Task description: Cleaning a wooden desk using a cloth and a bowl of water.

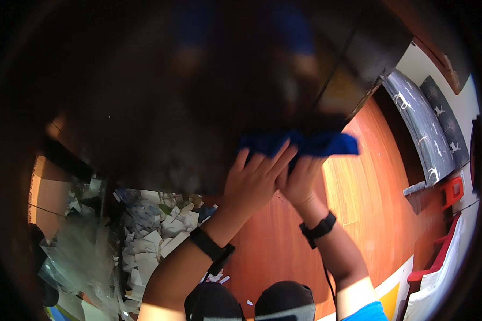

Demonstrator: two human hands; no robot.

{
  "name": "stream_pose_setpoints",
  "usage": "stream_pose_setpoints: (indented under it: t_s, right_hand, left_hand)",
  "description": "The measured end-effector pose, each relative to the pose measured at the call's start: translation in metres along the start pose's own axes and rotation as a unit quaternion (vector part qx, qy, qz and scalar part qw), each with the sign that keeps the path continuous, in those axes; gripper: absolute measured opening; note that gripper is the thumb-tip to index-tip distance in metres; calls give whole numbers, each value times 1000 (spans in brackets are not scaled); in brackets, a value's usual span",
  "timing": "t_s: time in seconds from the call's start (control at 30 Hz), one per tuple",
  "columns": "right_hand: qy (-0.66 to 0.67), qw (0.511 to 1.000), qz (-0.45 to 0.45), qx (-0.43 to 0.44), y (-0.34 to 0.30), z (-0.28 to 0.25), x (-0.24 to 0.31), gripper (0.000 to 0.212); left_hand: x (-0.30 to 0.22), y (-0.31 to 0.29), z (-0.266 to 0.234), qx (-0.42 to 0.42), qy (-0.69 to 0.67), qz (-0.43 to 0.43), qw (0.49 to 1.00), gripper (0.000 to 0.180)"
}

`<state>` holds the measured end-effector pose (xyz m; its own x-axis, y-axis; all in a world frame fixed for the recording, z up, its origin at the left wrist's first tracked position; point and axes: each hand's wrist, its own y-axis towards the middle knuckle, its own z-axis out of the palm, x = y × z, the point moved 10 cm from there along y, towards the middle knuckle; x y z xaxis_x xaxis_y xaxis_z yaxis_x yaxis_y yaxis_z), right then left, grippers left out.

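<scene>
A blue cloth (326, 144), bunched and a little blurred, lies along the near edge of a dark glossy tabletop (144, 123). My left hand (257, 174) grips and presses its left part, fingers stretched over the folds. Right beside it, nearly touching, my right hand (301, 179) is closed on the cloth, whose right end sticks out past the fingers. Some fingertips are hidden in the folds. Dim reflections of my arms and blue sleeves show in the dark surface. Each wrist wears a black strap.
Scraps of white paper and clear plastic (158, 230) lie heaped at the lower left, beside a large clear plastic bag (80, 251). Reddish wood floor (369, 198) spreads below and right. A grey patterned cushioned seat (420, 123) and a red stool (452, 193) stand at the far right.
</scene>
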<state>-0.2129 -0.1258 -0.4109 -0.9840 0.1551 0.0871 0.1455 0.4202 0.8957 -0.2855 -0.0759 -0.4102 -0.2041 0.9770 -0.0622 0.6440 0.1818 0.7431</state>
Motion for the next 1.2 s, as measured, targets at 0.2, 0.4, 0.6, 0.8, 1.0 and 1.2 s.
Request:
stream_pose_setpoints:
  t_s: [0.2,0.4,0.6,0.8,1.0,1.2]
  right_hand:
    - [-49,933,61,351,-185,88,-12,45]
    - [-37,925,-25,379,-226,110,20,50]
    - [43,951,-73,298,-171,116,63,45]
    - [107,960,-143,217,-92,119,118,39]
    - [47,855,-265,444,-188,167,114,30]
    - [80,878,-185,435,-130,162,140,28]
  left_hand:
    - [30,-159,125,271,30,-8,962,55]
    - [47,-226,142,287,-7,-156,945,63]
    - [85,-203,96,5,-136,-364,921,84]
    - [128,-170,22,-139,-159,-346,914,99]
    - [137,-280,144,-58,-340,-524,779,103]
    - [161,-231,67,-80,-218,-448,863,102]
